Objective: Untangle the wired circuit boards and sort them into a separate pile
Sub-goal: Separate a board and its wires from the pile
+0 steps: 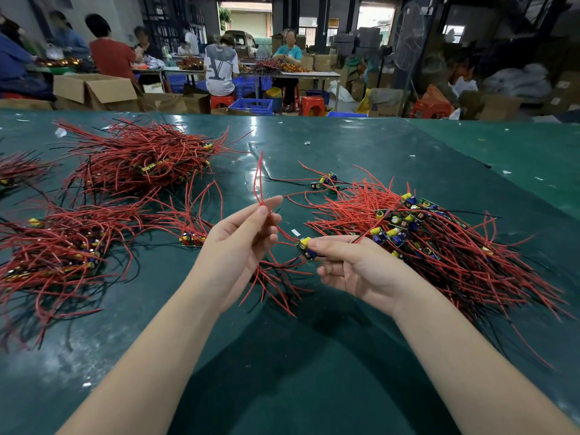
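Red wires [258, 180] rise from the left hand [241, 243] pinching them, while the right hand [351, 265] pinches their board [306, 248] just beside, nearer the tangled pile [423, 240].

Legible marking found in one place only: a large interlocked "LV" monogram printed in dark grey on the back of a white T-shirt [220, 65], worn by a seated person in the background. The cartons [94, 87] show no readable print. Any markings on the boards [396, 233] on the worktop are too small to read.
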Action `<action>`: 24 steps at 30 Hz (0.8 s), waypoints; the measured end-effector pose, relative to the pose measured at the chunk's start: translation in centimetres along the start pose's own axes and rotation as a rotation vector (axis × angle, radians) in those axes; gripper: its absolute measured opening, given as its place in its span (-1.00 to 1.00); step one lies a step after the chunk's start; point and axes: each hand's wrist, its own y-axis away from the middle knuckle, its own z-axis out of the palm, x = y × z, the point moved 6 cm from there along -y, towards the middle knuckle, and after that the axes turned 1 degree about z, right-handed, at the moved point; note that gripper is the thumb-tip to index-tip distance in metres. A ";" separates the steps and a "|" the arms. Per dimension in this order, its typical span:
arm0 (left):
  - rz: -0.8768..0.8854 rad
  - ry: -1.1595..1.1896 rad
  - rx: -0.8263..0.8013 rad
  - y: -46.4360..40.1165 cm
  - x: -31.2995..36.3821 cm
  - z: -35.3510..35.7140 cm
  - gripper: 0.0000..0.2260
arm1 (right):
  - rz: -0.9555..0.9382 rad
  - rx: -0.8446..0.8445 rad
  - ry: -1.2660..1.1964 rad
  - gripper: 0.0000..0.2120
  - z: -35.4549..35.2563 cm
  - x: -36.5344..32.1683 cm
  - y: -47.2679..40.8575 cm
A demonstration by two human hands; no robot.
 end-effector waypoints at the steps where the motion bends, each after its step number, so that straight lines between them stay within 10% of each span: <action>1: 0.039 -0.070 0.031 0.0 0.1 -0.1 -0.81 | 0.004 0.003 0.016 -0.81 0.0 0.1 0.0; 11: 0.147 -0.199 0.212 0.0 0.9 -1.5 -0.88 | -0.081 0.060 0.209 -0.96 -0.6 -0.1 -0.3; 24: 0.113 -0.238 0.393 0.0 0.5 -3.3 -0.87 | -0.695 0.305 1.016 -0.93 0.0 -2.0 0.5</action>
